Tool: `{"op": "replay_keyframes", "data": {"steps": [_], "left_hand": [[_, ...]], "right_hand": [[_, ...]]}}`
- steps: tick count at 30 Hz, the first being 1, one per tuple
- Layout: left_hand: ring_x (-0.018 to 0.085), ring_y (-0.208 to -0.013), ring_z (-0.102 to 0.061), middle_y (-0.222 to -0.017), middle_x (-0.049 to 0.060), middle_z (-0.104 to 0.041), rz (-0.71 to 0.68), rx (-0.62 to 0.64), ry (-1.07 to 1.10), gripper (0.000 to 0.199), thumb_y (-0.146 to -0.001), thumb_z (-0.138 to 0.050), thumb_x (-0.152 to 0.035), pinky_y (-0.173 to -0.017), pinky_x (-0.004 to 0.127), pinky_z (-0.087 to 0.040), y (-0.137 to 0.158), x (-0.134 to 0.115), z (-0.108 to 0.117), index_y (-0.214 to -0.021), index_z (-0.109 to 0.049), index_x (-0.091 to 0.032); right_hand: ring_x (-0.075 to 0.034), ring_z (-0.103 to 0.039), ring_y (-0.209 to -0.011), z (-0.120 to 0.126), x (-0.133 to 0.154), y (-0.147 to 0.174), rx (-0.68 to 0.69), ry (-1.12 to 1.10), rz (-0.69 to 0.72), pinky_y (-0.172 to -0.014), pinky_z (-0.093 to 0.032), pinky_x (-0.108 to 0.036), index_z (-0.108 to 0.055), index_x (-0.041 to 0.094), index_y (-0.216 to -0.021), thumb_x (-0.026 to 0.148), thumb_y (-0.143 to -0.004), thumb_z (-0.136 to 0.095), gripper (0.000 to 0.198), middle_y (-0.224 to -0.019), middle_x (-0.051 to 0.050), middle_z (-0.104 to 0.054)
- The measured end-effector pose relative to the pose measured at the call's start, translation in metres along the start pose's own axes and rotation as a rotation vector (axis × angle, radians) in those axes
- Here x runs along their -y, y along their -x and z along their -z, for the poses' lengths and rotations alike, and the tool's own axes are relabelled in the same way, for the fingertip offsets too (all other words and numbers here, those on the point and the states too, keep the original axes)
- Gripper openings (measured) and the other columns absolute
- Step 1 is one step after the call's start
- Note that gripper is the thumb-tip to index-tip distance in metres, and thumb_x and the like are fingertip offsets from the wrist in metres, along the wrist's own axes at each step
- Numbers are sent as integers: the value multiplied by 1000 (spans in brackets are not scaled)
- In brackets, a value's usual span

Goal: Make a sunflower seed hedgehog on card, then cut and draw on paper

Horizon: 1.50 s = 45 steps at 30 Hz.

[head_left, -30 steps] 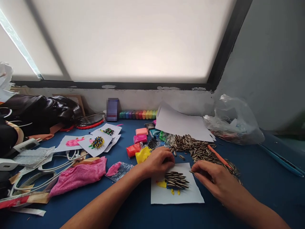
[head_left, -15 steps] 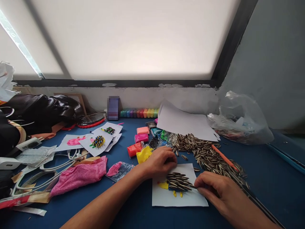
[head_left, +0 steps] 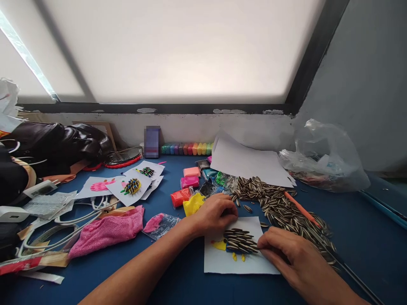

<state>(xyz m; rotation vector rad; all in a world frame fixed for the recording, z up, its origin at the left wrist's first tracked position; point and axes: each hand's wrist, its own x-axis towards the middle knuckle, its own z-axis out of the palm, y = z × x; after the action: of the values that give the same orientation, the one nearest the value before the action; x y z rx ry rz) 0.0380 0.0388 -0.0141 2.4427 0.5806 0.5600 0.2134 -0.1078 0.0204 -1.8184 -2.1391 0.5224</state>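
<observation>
A white paper sheet (head_left: 229, 266) lies in front of me with a hedgehog figure (head_left: 219, 245) on it. Its head and feet are yellow clay, its body blue clay, and striped sunflower seeds (head_left: 241, 240) stick out of the body, pointing right. My left hand (head_left: 219, 214) rests at the sheet's upper left edge, fingers curled in; whatever is under them is hidden. With thumb and index finger pinched, my right hand (head_left: 286, 254) is at the figure's right end, on a sunflower seed mostly covered by the fingertips.
A heap of sunflower seeds (head_left: 276, 203) with an orange stick (head_left: 300, 207) lies behind my right hand. Yellow clay (head_left: 193, 205) and a red clay pack (head_left: 180, 198) sit beyond my left. Finished pictures (head_left: 127, 192), a pink cloth (head_left: 108, 231) and white cables (head_left: 63, 237) lie leftward.
My right hand has moved slightly left, bringing the pinched seed closer in against the figure's right end. My left hand stays at the sheet's edge. The view has shifted a little.
</observation>
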Motion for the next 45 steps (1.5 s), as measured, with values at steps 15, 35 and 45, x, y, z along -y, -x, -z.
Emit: {"op": "replay_keyframes", "data": {"steps": [15,35,45], "left_hand": [[14,-78,-53,-78,2,-62,1,18,-10,6,-79,-63,-11,-72,25,-39,0,-1,0,-77,-67,-15],[14,-78,-53,-78,2,-62,-35,-6,-5,8,-79,-61,-11,-72,25,-40,0,2,-2,-75,-66,-16],[14,-78,-53,-79,2,-62,-4,16,-13,8,-80,-61,-12,-72,25,-40,1,-3,1,-75,-66,-16]], "right_hand": [[-16,-64,-72,-9,-5,-1,-46,89,50,-63,-46,-26,-58,22,-77,13,-91,-46,20,-77,0,-64],[-16,-64,-66,-13,0,-3,-92,220,130,-56,-44,-24,-55,22,-69,8,-88,-49,24,-71,0,-61],[-17,-65,-71,-5,-1,4,-146,112,30,-63,-49,-27,-61,23,-86,18,-93,-42,21,-82,-3,-68]]}}
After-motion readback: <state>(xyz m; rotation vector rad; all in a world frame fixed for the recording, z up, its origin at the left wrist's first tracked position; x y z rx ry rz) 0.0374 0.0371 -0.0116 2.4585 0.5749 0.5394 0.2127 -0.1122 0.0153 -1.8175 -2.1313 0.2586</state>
